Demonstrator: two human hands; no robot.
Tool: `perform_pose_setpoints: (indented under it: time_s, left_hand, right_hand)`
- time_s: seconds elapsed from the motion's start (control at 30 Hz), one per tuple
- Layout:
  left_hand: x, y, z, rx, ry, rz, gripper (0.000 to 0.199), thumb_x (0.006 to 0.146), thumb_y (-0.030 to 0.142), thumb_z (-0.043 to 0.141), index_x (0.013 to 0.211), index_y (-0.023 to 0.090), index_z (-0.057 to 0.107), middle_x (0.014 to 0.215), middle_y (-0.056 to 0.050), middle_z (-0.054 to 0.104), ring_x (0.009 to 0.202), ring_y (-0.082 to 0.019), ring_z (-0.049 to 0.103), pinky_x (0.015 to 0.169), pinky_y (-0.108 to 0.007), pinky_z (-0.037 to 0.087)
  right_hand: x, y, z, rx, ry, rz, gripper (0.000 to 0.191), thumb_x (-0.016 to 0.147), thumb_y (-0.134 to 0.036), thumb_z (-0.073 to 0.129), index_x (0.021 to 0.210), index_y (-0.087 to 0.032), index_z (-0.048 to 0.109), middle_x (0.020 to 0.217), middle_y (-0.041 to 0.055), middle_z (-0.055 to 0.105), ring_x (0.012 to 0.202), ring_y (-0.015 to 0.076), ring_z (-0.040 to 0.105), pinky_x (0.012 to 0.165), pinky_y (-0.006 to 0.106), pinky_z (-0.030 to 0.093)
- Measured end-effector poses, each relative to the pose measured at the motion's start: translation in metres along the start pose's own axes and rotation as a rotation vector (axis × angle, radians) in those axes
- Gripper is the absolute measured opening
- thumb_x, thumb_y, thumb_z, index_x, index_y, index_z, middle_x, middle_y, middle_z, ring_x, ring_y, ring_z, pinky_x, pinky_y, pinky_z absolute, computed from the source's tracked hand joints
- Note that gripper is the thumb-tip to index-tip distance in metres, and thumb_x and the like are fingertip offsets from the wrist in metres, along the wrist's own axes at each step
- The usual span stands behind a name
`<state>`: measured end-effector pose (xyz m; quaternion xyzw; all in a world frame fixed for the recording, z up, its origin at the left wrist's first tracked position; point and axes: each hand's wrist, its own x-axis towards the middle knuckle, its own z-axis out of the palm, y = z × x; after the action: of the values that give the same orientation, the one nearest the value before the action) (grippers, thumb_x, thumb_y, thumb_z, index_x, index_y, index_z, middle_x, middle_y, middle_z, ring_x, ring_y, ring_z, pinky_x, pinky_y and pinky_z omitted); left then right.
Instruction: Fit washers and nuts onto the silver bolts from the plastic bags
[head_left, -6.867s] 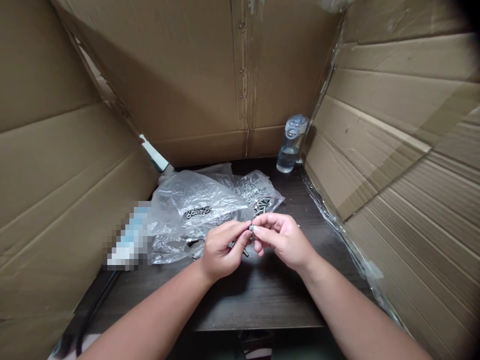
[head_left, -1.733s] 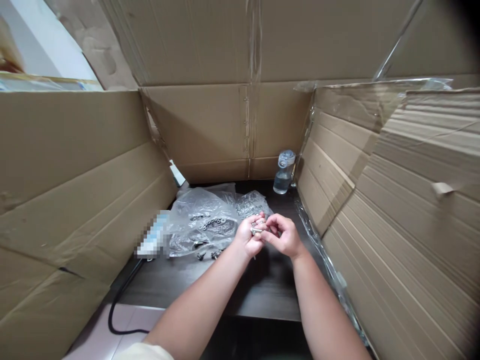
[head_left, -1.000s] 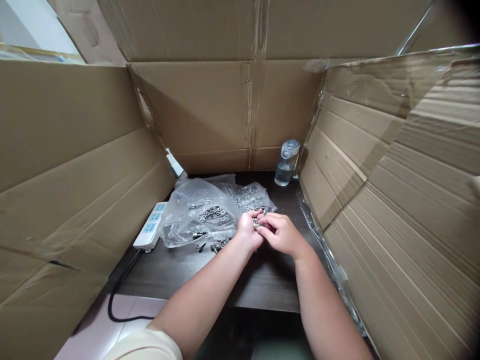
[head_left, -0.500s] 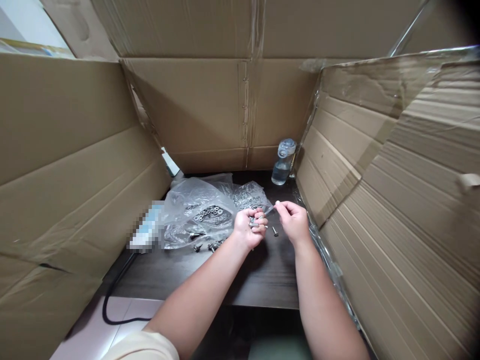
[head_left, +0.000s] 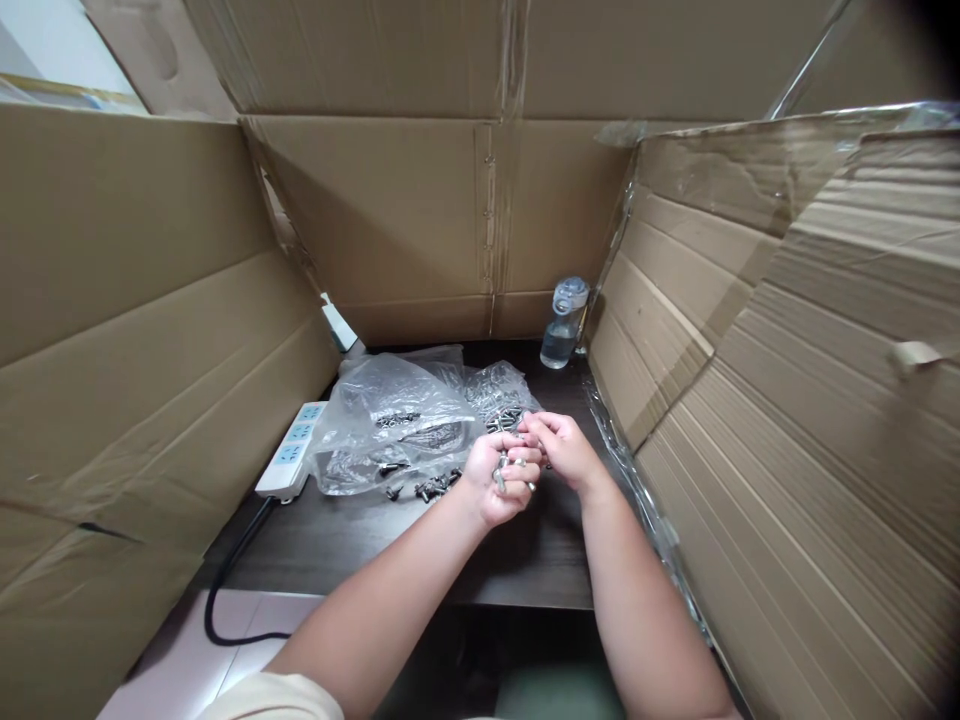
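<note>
My left hand (head_left: 504, 478) is palm up, its fingers curled around several metal bolts (head_left: 500, 474). Close against its fingertips, my right hand (head_left: 559, 446) is closed in a pinch; what it pinches is too small to make out. Just behind both hands, a clear plastic bag (head_left: 499, 385) holds more bolts. To the left lies a larger clear bag (head_left: 397, 400) with small metal washers or nuts. Loose dark bolts (head_left: 437, 487) lie on the dark table (head_left: 337, 540) in front of it.
A white power strip (head_left: 292, 455) with a black cable (head_left: 229, 570) lies at the table's left edge. A water bottle (head_left: 562, 325) stands at the back right. Cardboard walls (head_left: 420, 220) enclose the back and both sides.
My right hand has moved left, closer to my left hand, and the plastic stretched between them is no longer pulled out. My left hand has turned slightly and lowered.
</note>
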<state>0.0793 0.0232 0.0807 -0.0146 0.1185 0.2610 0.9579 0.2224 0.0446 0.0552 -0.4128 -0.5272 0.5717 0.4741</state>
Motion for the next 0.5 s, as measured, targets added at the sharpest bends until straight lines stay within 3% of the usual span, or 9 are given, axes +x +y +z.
perform_pose_setpoints:
  time_s: [0.1, 0.27, 0.4, 0.5]
  left_hand:
    - [-0.009, 0.001, -0.012, 0.156, -0.004, -0.093, 0.003, 0.077, 0.011, 0.047, 0.075, 0.014, 0.047, 0.051, 0.007, 0.029, 0.031, -0.003, 0.024, 0.03, -0.011, 0.002]
    - [-0.028, 0.014, -0.032, 0.357, -0.007, -0.201, 0.007, 0.079, 0.013, 0.049, 0.081, 0.01, 0.055, 0.052, 0.007, 0.028, 0.034, -0.003, 0.02, 0.03, -0.01, 0.004]
    - [-0.037, 0.017, -0.048, 0.412, -0.047, -0.246, 0.012, 0.081, 0.015, 0.052, 0.084, 0.007, 0.06, 0.051, 0.007, 0.029, 0.035, -0.002, 0.017, 0.029, -0.01, 0.005]
    - [-0.039, 0.015, -0.058, 0.41, -0.064, -0.257, 0.013, 0.08, 0.014, 0.055, 0.086, 0.005, 0.062, 0.051, 0.006, 0.03, 0.035, -0.002, 0.018, 0.028, -0.01, 0.007]
  right_hand:
    - [-0.003, 0.0, -0.004, -0.018, -0.103, -0.017, 0.032, 0.078, -0.046, 0.063, 0.077, -0.014, 0.064, 0.051, -0.0027, 0.056, 0.037, 0.0082, 0.049, 0.034, 0.018, 0.039]
    - [-0.011, -0.002, -0.009, -0.056, -0.449, -0.01, 0.031, 0.08, -0.038, 0.064, 0.095, -0.011, 0.068, 0.069, 0.0042, 0.066, 0.044, 0.0083, 0.052, 0.041, 0.021, 0.044]
    - [-0.014, -0.002, -0.007, -0.147, -0.667, -0.012, 0.038, 0.083, -0.034, 0.061, 0.114, -0.012, 0.064, 0.077, 0.0046, 0.065, 0.051, 0.0077, 0.053, 0.048, 0.022, 0.046]
    - [-0.013, -0.002, -0.004, -0.186, -0.764, -0.023, 0.039, 0.084, -0.034, 0.06, 0.117, -0.013, 0.062, 0.08, 0.0053, 0.064, 0.053, 0.0077, 0.053, 0.048, 0.021, 0.046]
